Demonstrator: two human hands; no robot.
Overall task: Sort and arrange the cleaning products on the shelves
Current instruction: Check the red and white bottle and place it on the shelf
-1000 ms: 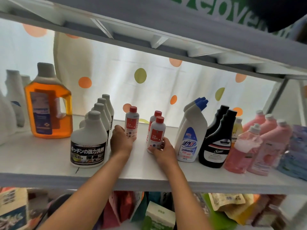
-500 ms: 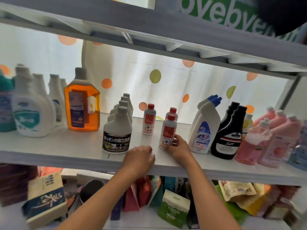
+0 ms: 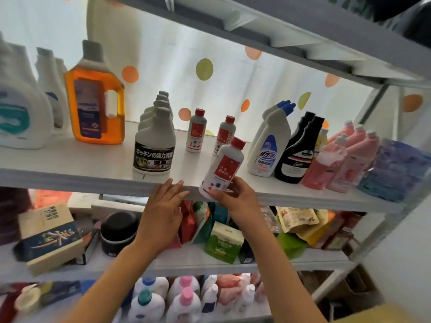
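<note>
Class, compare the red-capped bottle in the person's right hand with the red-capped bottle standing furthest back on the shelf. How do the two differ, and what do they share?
The held bottle is tilted, its cap leaning right; the back bottle stands upright. The held bottle is gripped near its base by the right hand at the shelf's front edge; the back bottle stands free, untouched, deep on the shelf. Both are white with red caps and red labels.
</note>
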